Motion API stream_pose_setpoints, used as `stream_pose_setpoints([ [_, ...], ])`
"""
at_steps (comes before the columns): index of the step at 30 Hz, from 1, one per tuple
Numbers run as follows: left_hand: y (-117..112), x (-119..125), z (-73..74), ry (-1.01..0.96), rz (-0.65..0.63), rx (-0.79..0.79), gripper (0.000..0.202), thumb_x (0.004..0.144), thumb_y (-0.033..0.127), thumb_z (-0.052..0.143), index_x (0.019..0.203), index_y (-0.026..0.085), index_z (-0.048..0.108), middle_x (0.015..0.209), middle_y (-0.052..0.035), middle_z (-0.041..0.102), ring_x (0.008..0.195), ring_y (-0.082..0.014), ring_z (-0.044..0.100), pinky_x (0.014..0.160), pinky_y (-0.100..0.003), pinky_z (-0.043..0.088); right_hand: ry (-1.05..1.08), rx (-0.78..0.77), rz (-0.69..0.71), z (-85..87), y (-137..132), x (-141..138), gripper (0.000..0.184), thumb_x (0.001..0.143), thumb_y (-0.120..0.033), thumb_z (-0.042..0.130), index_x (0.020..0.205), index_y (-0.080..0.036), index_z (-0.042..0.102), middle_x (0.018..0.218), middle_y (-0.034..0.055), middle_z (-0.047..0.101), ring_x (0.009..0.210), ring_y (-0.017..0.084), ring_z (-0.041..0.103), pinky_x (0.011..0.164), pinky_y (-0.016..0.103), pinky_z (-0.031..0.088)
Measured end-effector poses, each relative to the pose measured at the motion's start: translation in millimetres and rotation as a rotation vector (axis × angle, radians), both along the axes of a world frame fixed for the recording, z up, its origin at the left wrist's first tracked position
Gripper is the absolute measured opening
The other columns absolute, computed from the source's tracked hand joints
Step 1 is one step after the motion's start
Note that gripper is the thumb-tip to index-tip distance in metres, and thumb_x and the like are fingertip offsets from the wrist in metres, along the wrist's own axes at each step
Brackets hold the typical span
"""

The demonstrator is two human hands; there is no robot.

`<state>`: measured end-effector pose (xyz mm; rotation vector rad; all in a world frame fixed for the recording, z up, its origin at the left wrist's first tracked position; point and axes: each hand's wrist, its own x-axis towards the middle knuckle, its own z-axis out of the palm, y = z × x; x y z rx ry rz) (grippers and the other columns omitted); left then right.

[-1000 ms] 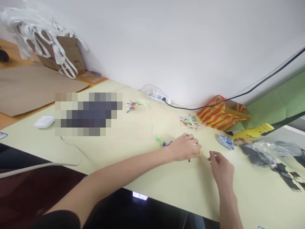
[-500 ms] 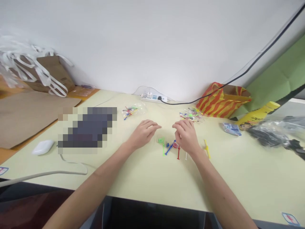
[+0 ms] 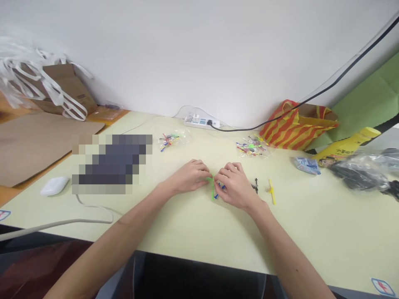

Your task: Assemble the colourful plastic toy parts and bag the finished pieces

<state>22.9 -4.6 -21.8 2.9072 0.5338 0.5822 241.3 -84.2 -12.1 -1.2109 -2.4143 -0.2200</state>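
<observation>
My left hand (image 3: 193, 175) is closed, its fingertips pinching a thin green plastic piece (image 3: 213, 192) whose stick points down toward me. Right beside it, my right hand (image 3: 233, 185) has curled fingers, with the thumb and forefinger close against the green piece. What those fingers hold, if anything, is hidden. A blue plastic piece (image 3: 216, 196) shows partly under the right hand. Past that hand's far side lie a black plastic piece (image 3: 256, 186) and a yellow plastic piece (image 3: 272, 192) on the table.
Two clear bags of coloured pieces, a left bag (image 3: 171, 140) and a right bag (image 3: 252, 146), lie farther back. A power strip (image 3: 201, 122) sits by the wall. Rightward are a striped bag (image 3: 293, 128), a yellow bottle (image 3: 346, 147) and a blue-white packet (image 3: 307, 165). A white case (image 3: 55, 186) is leftward.
My hands have come closer together and down onto the small pieces. The left fingers now pinch the green piece. The right hand has moved left, covering the red piece and uncovering the black one.
</observation>
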Motion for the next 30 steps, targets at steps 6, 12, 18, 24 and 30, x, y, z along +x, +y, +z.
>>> stream_pose_setpoints([
  [6, 6, -2, -6.2, -0.034, 0.006, -0.062, 0.013, 0.096, 0.029, 0.063, 0.099, 0.022, 0.073, 0.097, -0.005, 0.073, 0.096, -0.0191, 0.063, 0.088, -0.033, 0.048, -0.04, -0.091, 0.041, -2.9, -3, -3, 0.01, 0.095, -0.021, 0.058, 0.093, -0.02, 0.068, 0.094, 0.006, 0.071, 0.106, 0.025, 0.054, 0.105, 0.049, 0.026],
  [12, 8, -2, -13.0, -0.107, 0.008, -0.032, 0.01, 0.095, 0.028, 0.065, 0.094, 0.022, 0.072, 0.099, -0.0059, 0.072, 0.098, -0.0197, 0.064, 0.088, -0.036, 0.052, -0.059, -0.121, 0.007, -7.3, -3, -5, 0.014, 0.092, -0.014, 0.057, 0.094, -0.021, 0.069, 0.098, 0.0079, 0.072, 0.116, 0.028, 0.053, 0.11, 0.057, 0.021],
  [18, 8, -5, -8.9, -0.246, 0.067, -0.043, 0.011, 0.096, 0.024, 0.063, 0.086, 0.019, 0.067, 0.124, -0.0095, 0.069, 0.123, -0.0235, 0.058, 0.099, -0.041, 0.053, -0.075, -0.161, -0.003, -13.4, 0, -7, 0.013, 0.093, -0.016, 0.057, 0.089, -0.021, 0.069, 0.089, 0.0076, 0.071, 0.115, 0.027, 0.053, 0.113, 0.06, 0.016],
  [24, 10, -6, -9.3, -0.243, 0.129, -0.072, 0.013, 0.098, 0.03, 0.061, 0.105, 0.02, 0.065, 0.103, -0.0069, 0.074, 0.104, -0.0209, 0.068, 0.089, -0.036, 0.054, -0.088, -0.184, 0.012, -19.9, 4, -9, 0.023, 0.089, -0.003, 0.055, 0.083, -0.021, 0.068, 0.086, 0.0062, 0.07, 0.115, 0.025, 0.053, 0.112, 0.057, 0.017],
  [30, 9, -5, -11.7, -0.268, 0.123, -0.047, 0.015, 0.098, 0.032, 0.062, 0.106, 0.02, 0.065, 0.103, -0.0067, 0.074, 0.102, -0.0203, 0.068, 0.089, -0.035, 0.054, -0.067, -0.187, -0.015, -27.4, 8, -12, 0.021, 0.09, -0.003, 0.056, 0.086, -0.021, 0.068, 0.089, 0.0059, 0.072, 0.114, 0.024, 0.053, 0.111, 0.054, 0.017],
])
